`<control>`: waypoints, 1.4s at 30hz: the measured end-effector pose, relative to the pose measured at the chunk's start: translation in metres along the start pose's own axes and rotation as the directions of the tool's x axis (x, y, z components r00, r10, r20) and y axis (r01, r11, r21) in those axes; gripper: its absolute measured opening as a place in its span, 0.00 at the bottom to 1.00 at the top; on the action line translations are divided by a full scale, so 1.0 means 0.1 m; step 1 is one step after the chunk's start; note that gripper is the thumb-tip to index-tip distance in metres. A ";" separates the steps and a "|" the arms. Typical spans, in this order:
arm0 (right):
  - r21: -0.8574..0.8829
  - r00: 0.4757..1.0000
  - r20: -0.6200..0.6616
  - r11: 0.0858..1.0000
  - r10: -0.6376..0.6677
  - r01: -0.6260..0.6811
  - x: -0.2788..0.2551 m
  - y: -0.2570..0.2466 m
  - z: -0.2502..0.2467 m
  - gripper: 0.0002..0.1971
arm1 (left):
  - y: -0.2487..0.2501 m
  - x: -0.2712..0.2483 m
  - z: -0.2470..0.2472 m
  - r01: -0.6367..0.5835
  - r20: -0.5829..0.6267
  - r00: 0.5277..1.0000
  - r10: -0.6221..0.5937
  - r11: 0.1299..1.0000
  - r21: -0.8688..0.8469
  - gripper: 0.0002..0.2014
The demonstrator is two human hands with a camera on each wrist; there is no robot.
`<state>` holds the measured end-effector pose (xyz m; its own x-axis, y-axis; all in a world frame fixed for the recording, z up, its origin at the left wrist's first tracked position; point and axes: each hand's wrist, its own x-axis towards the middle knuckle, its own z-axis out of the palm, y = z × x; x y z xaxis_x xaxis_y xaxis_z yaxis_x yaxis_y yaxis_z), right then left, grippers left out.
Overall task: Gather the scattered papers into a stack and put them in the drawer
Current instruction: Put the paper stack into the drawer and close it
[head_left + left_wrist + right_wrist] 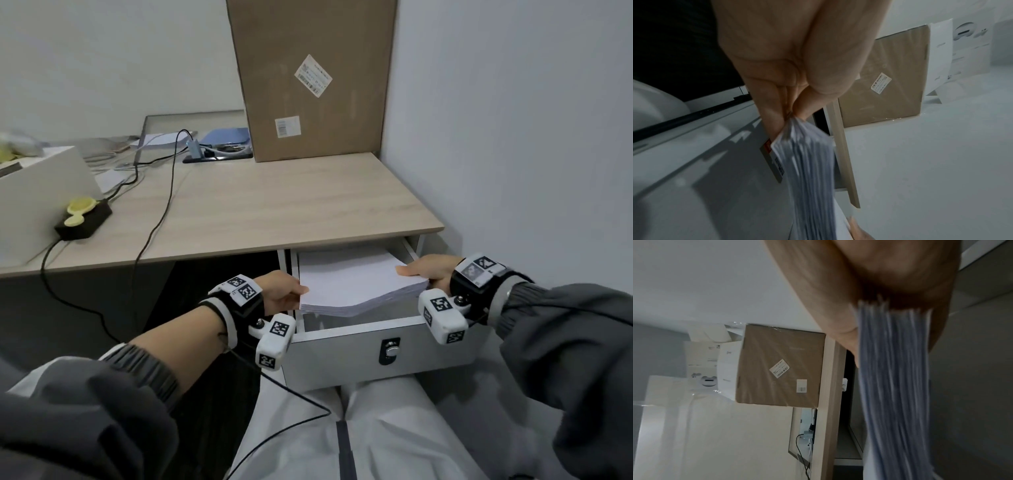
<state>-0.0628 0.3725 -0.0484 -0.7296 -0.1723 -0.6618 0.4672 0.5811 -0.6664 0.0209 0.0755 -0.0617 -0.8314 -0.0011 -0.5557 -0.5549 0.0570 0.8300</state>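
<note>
Nearest, the drawer (376, 346) stood pulled out under the desk (274, 202). Above it the left hand (279, 291) and right hand (430, 272) each pinched one end of the paper stack (356, 284), thumbs on top, its middle sagging. The placing step seemed in hand; next, lower the stack level and let go. A cardboard box (315, 78) stood behind.

An office is suggested by a wooden desk (274, 205) with a lockable drawer (387, 349); cables (161, 212), a cardboard box (315, 78) and plain white walls are seen.
</note>
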 end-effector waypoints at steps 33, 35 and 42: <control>-0.141 0.990 0.141 0.990 -0.002 0.022 -1.05 -0.12 0.69 0.26 | 0.32 -0.66 -0.51 -0.321 -0.282 0.899 0.335 0.942 0.094 0.10; -0.118 0.989 0.146 0.993 0.014 0.003 -0.98 -0.22 0.67 0.24 | 0.37 -0.61 -0.57 -0.361 -0.292 0.877 0.382 0.924 0.124 0.12; 0.088 0.999 0.051 0.996 0.018 -0.023 -0.49 -0.58 0.68 0.14 | 0.49 -0.36 -0.75 -0.379 -0.377 0.769 0.516 0.843 0.381 0.16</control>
<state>-0.0201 0.2935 -0.0005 -0.6944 -0.2022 -0.6906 0.5258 0.5126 -0.6788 0.0217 0.0037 0.0025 -0.9375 -0.3475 0.0194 -0.1406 0.4293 0.8922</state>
